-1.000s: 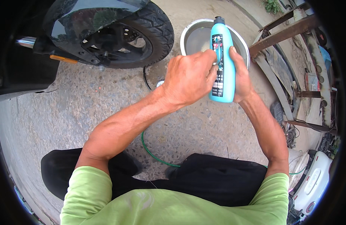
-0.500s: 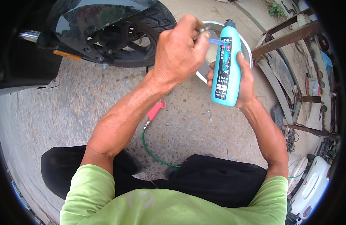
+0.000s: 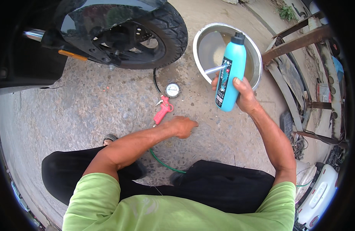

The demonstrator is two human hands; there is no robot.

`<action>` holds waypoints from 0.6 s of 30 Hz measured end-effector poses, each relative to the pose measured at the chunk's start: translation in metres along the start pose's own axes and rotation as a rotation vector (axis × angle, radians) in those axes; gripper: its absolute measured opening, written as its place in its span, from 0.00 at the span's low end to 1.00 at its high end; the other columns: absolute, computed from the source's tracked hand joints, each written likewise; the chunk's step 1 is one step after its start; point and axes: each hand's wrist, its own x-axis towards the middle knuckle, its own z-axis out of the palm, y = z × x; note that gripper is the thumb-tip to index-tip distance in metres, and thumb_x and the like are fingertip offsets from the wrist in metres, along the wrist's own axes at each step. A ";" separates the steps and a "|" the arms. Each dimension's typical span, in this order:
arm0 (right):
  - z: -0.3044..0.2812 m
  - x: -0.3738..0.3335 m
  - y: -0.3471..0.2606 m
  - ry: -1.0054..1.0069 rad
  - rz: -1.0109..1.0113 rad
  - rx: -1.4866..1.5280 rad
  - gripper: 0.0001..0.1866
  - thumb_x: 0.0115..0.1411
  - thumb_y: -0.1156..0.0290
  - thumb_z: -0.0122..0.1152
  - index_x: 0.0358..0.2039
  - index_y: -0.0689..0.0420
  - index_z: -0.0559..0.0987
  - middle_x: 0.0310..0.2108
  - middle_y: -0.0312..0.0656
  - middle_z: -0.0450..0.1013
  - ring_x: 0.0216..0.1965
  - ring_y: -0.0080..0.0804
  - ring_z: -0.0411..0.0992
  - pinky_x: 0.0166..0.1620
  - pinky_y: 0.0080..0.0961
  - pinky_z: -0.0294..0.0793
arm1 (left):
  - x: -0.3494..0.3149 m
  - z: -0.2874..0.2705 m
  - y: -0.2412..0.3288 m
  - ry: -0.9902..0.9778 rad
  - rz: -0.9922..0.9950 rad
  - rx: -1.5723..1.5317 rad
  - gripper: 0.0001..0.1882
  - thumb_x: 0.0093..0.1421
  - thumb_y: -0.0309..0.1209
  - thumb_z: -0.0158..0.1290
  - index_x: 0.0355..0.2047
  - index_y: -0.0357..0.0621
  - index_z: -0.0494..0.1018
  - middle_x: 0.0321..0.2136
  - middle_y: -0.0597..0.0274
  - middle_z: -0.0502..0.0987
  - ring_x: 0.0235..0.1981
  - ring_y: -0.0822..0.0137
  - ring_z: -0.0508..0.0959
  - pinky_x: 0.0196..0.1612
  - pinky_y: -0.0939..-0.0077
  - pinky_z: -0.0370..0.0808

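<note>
My right hand (image 3: 245, 95) is wrapped around a turquoise plastic bottle (image 3: 235, 71) with a black cap and a dark label. The bottle stands nearly upright, leaning slightly, cap end away from me. A thin clear tube (image 3: 215, 69) sticks out to the left from its label side. Low over the ground, my left hand (image 3: 184, 126) has its fingers curled in; whatever they hold, if anything, is hidden. Just left of that hand lies a red tire inflator gun (image 3: 162, 111) with a round gauge (image 3: 172, 90) and a black hose.
A metal basin (image 3: 196, 50) holding murky water sits behind the bottle. At the far left stands a motorcycle's black wheel (image 3: 171, 34). A green air hose (image 3: 166, 164) runs between my legs. Rusty metal framing (image 3: 296, 44) lines the right side.
My left hand has come down from beside the bottle toward me, uncovering the gauge and more of the basin. The bottle has shifted slightly and its tube now shows in full.
</note>
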 end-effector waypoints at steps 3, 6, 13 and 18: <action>-0.001 -0.006 0.004 -0.006 0.014 -0.049 0.42 0.56 0.35 0.57 0.52 0.65 0.74 0.45 0.49 0.76 0.47 0.35 0.75 0.53 0.37 0.74 | 0.000 -0.020 0.000 0.024 0.017 -0.012 0.28 0.59 0.36 0.55 0.62 0.49 0.70 0.43 0.43 0.81 0.46 0.47 0.81 0.51 0.53 0.77; -0.013 -0.011 0.011 -0.010 0.047 -0.116 0.43 0.55 0.35 0.59 0.53 0.65 0.73 0.45 0.49 0.76 0.47 0.35 0.75 0.52 0.37 0.73 | -0.017 -0.113 0.018 0.138 -0.005 -0.641 0.33 0.59 0.37 0.61 0.62 0.39 0.66 0.33 0.52 0.81 0.30 0.64 0.82 0.36 0.66 0.79; -0.003 -0.004 0.011 -0.039 0.076 -0.209 0.43 0.55 0.37 0.59 0.55 0.65 0.71 0.44 0.49 0.76 0.46 0.35 0.74 0.51 0.36 0.73 | -0.037 -0.159 0.048 0.671 0.336 -1.129 0.16 0.65 0.27 0.57 0.52 0.38 0.70 0.24 0.63 0.77 0.23 0.77 0.76 0.26 0.81 0.74; -0.001 -0.012 0.013 -0.009 0.065 -0.339 0.39 0.51 0.43 0.64 0.54 0.61 0.73 0.44 0.44 0.76 0.46 0.33 0.74 0.52 0.34 0.72 | -0.057 -0.184 0.041 0.716 0.407 -1.561 0.06 0.68 0.28 0.51 0.40 0.40 0.75 0.18 0.68 0.73 0.12 0.80 0.66 0.15 0.82 0.64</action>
